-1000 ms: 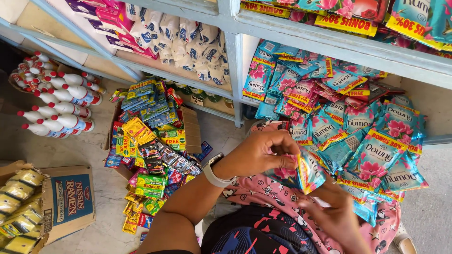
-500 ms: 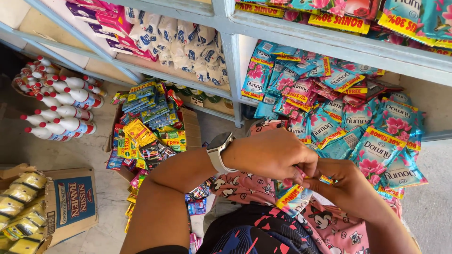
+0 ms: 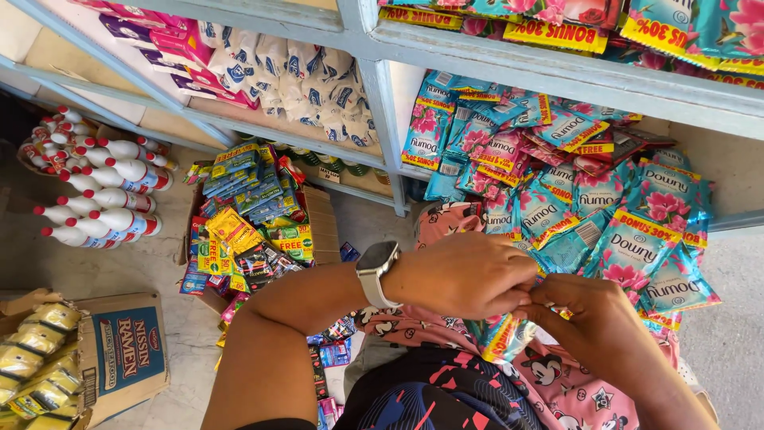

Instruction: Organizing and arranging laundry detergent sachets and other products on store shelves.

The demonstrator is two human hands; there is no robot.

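Both hands have drawn together over the lap: left hand (image 3: 465, 275) and right hand (image 3: 585, 314) pinch a teal sachet strip (image 3: 501, 338) between closed fingertips. Light, limp and slick, it seems best gripped at the sealed edges. More teal-pink sachets (image 3: 637, 231) fill the shelf (image 3: 557, 72); white bottles (image 3: 95, 199) lie left.

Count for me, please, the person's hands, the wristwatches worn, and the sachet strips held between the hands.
Hands: 2, left hand and right hand
Wristwatch: 1
Sachet strip pinched between both hands: 1
Total: 4
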